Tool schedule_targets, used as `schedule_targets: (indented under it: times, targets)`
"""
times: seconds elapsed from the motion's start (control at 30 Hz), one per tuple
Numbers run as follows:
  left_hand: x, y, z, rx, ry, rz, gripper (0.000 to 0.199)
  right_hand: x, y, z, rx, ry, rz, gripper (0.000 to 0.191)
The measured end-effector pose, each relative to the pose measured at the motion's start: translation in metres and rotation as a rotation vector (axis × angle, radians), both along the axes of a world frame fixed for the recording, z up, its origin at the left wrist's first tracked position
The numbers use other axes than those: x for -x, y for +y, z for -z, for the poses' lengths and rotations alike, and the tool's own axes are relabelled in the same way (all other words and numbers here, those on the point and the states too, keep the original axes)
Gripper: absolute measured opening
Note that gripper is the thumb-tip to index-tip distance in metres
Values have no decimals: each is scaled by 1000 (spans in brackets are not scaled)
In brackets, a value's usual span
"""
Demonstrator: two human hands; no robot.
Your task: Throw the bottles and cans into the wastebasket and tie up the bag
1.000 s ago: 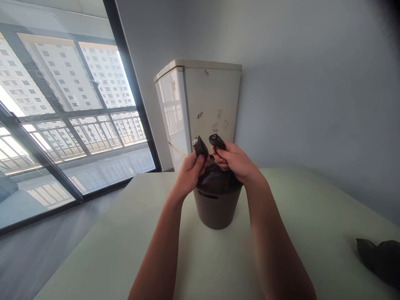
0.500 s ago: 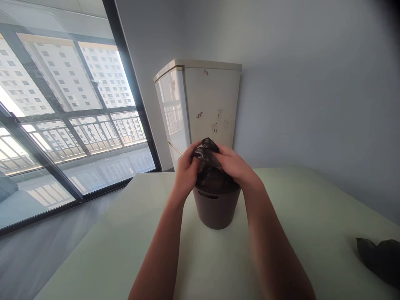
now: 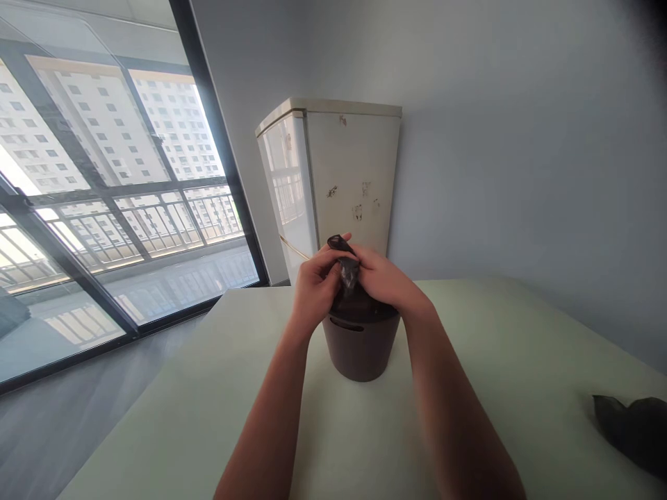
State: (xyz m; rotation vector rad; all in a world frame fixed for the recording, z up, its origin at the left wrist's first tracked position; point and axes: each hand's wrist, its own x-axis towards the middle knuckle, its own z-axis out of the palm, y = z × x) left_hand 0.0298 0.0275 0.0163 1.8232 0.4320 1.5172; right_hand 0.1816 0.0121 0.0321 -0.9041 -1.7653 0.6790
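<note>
A brown trash can (image 3: 363, 351) with a slot handle stands upright on the pale green table. The neck of a black plastic bag (image 3: 348, 274) is bunched up just above its rim. My left hand (image 3: 317, 283) grips the bunched bag from the left, thumb and fingers closed on it. From the right, my right hand (image 3: 383, 274) is closed on the same gathered plastic, its fingertips close to the left ones. A small loop of the bag sticks up above both hands. The bag's lower part is hidden inside the can.
The table top (image 3: 234, 389) reaches back toward a white refrigerator (image 3: 354, 160) with worn marks on its side. On the right lies a dark object (image 3: 633, 434), perhaps another black bag, cut off by the frame. A glass sliding door (image 3: 119, 180) is on the left.
My hands have come closer together, squeezing the bag's top into a narrower neck. The loop above them has shifted slightly left. The trash can stays put.
</note>
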Motion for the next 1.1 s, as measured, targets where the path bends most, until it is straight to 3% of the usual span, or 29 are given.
schedule_targets:
  times: [0.3, 0.43, 0.5, 0.57, 0.73, 0.83, 0.93, 1.1]
  targets:
    - [0, 3, 8, 102, -67, -208, 20, -1, -3, -1, 36, -85, 63, 10]
    - [0, 6, 10, 91, -72, -296, 20, -3, -15, -6, 36, 34, 2, 46]
    - [0, 7, 11, 105, -74, -302, 20, -3, -16, -7, 9, 101, -28, 40]
    - [-1, 7, 12, 120, -77, -299, 23, -2, -12, -6, -6, 142, -8, 19]
    - [-1, -2, 5, 142, -76, -254, 30, 3, 2, -2, 112, 315, 76, 28]
    - [-2, -6, 2, 80, -77, -263, 25, 4, 6, -1, 135, 343, 103, 30]
    - [-2, -6, 3, -73, 5, -353, 15, 4, 6, 0, 123, 317, 78, 32]
    - [0, 3, 8, -347, 115, -428, 26, 3, 6, 0, 160, 347, 61, 31]
